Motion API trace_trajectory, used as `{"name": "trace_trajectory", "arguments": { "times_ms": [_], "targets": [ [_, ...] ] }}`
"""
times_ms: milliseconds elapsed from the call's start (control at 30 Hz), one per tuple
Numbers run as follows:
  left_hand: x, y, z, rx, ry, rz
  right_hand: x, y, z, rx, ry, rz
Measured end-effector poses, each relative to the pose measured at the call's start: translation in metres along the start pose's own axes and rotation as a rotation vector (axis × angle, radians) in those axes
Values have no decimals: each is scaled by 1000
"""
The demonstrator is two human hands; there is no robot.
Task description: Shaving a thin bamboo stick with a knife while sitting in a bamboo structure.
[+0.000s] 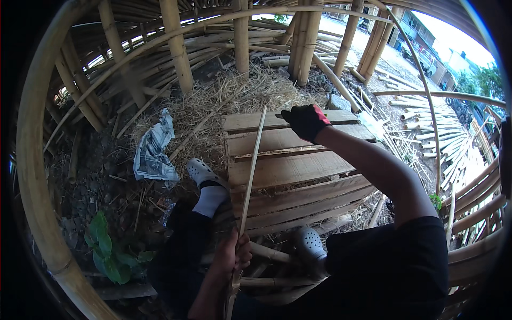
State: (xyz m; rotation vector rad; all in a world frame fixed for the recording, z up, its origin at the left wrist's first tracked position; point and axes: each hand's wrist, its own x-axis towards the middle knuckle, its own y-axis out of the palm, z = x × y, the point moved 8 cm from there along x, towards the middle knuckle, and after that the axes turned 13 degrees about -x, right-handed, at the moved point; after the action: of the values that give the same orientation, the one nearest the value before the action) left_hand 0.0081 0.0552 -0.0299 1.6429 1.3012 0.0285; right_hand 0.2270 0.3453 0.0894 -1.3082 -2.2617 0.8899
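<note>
Left hand [233, 255] grip clamped on bamboo strip [252, 170] | right hand [305, 121] gloved, outstretched, fisted on blade

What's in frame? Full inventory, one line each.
bamboo strip: 1, pale tan, slanting up from the lower hand across the pallet
wooden pallet: 1, light brown, centre
straw: heap, yellow, behind the pallet
crumpled paper: 1, grey-white, on ground at left
bamboo poles: many, tan, upright and stacked around
green plant: 1, lower left
clogs: 2, grey, on the feet
left hand: bare, gripping the strip
right hand: black and red glove, closed on something dark I can't make out
</note>
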Motion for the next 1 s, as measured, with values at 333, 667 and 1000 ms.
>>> {"name": "trace_trajectory", "arguments": {
  "times_ms": [333, 667, 1000],
  "targets": [
    [-3, 5, -3, -20, -4, 31, 0, -54, 56, 183, -234, -402],
    [-2, -2, 2, -37, -35, 7, 11, -11, 14, 176, -121, -425],
    [6, -3, 7, -94, -48, 147, -20, 13, -26, 108, 167, -282]
  ]
}}
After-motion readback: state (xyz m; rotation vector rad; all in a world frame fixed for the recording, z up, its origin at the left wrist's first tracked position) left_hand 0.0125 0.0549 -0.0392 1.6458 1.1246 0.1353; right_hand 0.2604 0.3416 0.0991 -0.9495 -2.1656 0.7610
